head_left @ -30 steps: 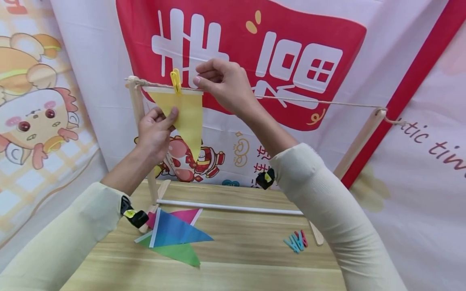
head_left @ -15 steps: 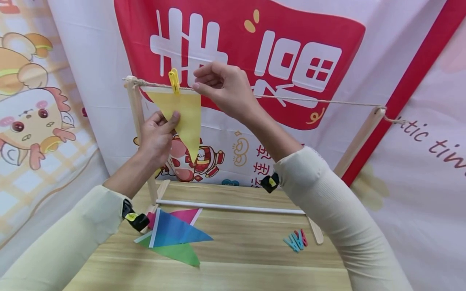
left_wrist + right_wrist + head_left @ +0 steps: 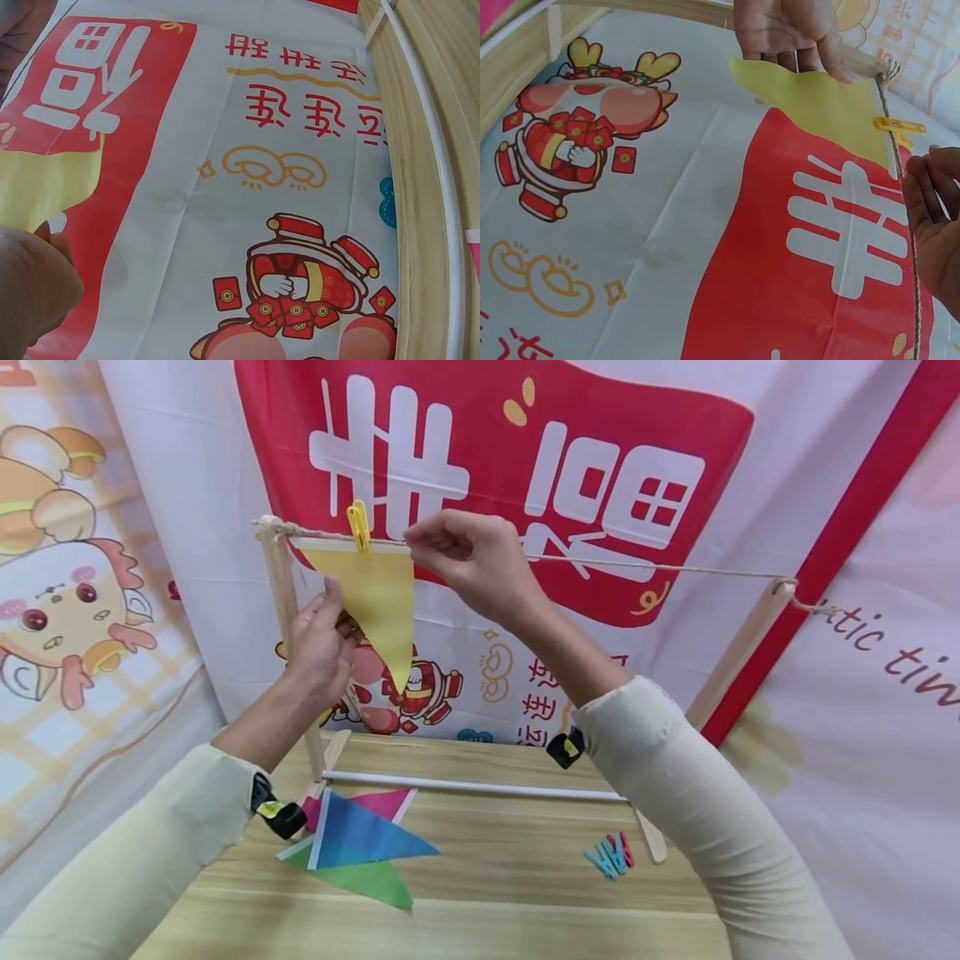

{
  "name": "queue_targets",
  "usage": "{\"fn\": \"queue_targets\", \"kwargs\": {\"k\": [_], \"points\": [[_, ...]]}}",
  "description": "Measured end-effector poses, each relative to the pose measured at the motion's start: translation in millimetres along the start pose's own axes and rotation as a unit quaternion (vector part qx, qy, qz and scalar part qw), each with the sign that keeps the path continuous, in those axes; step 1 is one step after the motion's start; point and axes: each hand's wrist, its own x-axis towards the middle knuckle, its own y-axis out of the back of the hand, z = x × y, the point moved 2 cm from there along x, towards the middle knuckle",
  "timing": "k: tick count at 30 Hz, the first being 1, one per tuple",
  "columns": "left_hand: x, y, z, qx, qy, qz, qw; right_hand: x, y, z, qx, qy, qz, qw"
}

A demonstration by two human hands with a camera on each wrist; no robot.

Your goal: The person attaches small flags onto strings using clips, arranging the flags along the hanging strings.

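A yellow triangular pennant [image 3: 378, 602] hangs from a thin rope [image 3: 645, 565]. A yellow clothespin [image 3: 359, 527] grips its top edge. My left hand [image 3: 318, 643] is beside the pennant's slanted left edge, thumb near that edge and fingers partly behind the cloth. In the right wrist view, the pennant [image 3: 821, 105] hides some of those fingertips. My right hand [image 3: 480, 560] is at the pennant's upper right corner, thumb and index drawn near each other beside the rope. The right wrist view shows that hand [image 3: 939, 210] close along the rope; whether it pinches the rope is unclear.
Blue [image 3: 367, 835], pink [image 3: 382, 804] and green [image 3: 371, 883] pennants overlap on the wooden table [image 3: 487, 885]. Several blue and red clothespins [image 3: 611, 857] lie at the right. Wooden posts [image 3: 279, 577] hold the rope's ends, and a white rod [image 3: 472, 786] joins their feet.
My left thumb has shifted off the pennant's face, left towards its edge. My right hand has lowered slightly, its fingertips now nearer the rope. The pennant and clothespin hang much as before.
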Motion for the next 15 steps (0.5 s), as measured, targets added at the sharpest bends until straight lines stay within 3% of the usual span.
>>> {"fn": "queue_targets", "kwargs": {"k": [9,15], "points": [[0.1,1.6,-3.0,-0.032,0.01,-0.002,0.9994,-12.9,-0.6,7.5,0.005,0.002,-0.024,0.9997],[-0.8,3.1,-4.6,-0.01,0.008,0.003,0.9999,-19.7,1.1,11.5,-0.001,-0.004,-0.035,0.9994]]}}
